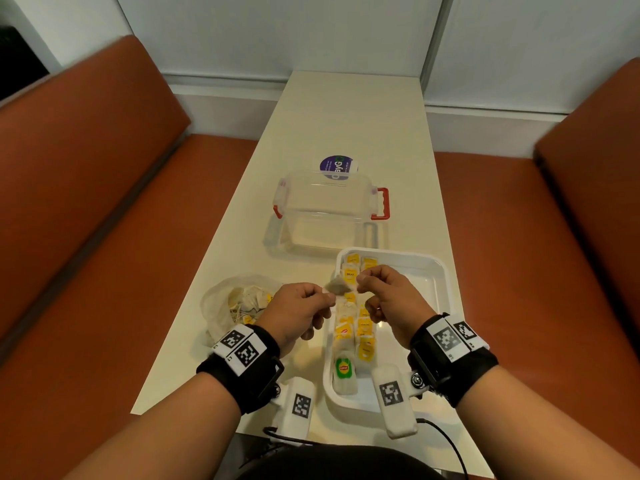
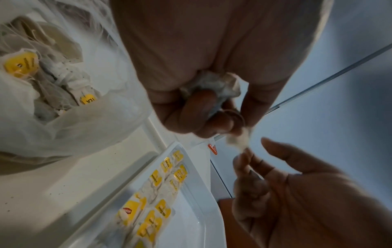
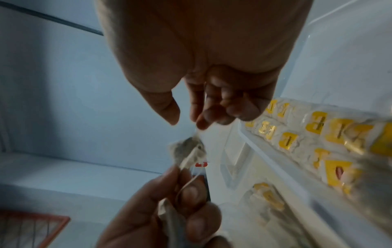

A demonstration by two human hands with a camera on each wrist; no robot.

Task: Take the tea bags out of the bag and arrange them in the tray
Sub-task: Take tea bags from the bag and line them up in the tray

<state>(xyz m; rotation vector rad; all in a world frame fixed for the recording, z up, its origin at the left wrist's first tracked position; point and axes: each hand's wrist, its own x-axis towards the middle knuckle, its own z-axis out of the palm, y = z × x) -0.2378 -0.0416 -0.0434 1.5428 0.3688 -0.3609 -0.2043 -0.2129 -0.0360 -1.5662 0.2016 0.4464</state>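
A greyish tea bag (image 1: 337,285) hangs stretched between my two hands just over the left rim of the white tray (image 1: 440,271). My left hand (image 1: 311,301) pinches one end and also holds crumpled tea bag material (image 2: 210,87) in its curled fingers. My right hand (image 1: 370,282) pinches the other end with thumb and forefinger; in the right wrist view the tea bag (image 3: 188,151) and its string run from the right hand (image 3: 191,120) down to the left hand (image 3: 184,189). Two rows of yellow-tagged tea bags (image 1: 356,327) lie along the tray's left side. The translucent plastic bag (image 1: 235,303) of tea bags lies to the left.
A clear plastic container (image 1: 329,206) with red handles stands behind the tray, with a round purple sticker (image 1: 337,166) beyond it. The narrow cream table (image 1: 346,116) runs between two orange bench seats. The tray's right half is bare.
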